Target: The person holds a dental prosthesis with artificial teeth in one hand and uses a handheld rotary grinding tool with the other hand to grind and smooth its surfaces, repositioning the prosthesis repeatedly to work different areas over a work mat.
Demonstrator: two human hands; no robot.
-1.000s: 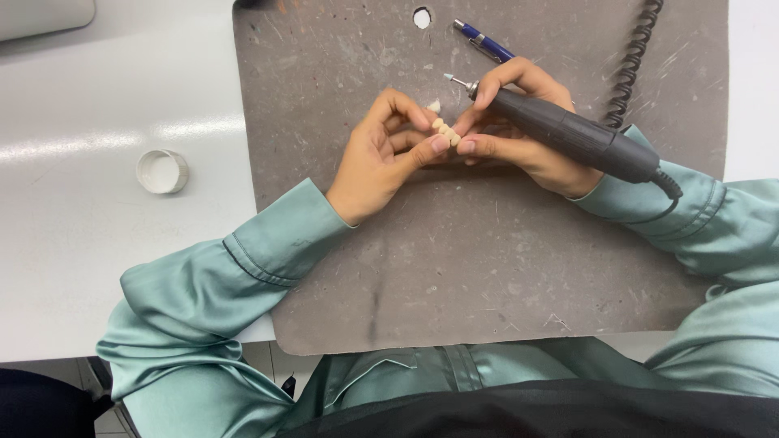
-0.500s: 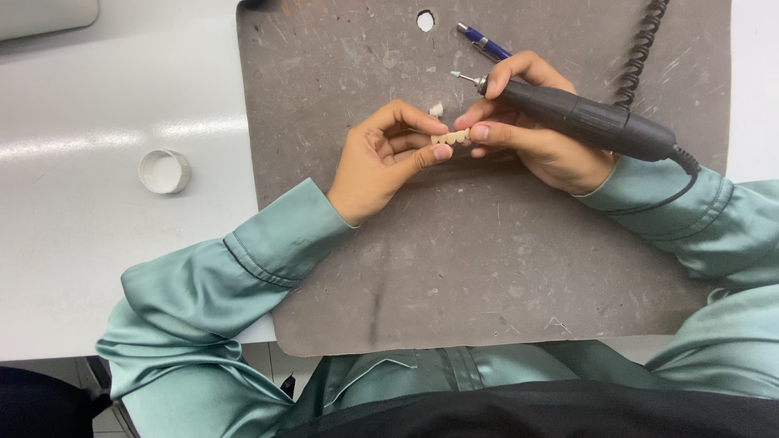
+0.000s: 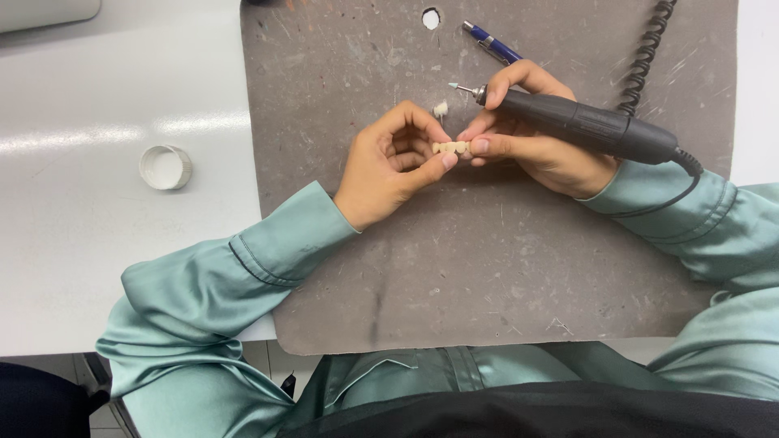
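Both hands pinched a small cream row of dental teeth (image 3: 450, 148): left hand (image 3: 389, 162) fingers at one end, right hand (image 3: 540, 146) also gripping a black rotary handpiece (image 3: 584, 122).

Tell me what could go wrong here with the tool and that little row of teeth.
1. The row of teeth is pinched only by fingertips of the left hand and right hand; it could slip onto the mat.
2. The right hand also grips the handpiece, whose bur points out bare near the fingers; it might nick skin.
3. A loose tooth lies by the hands and could get knocked away.
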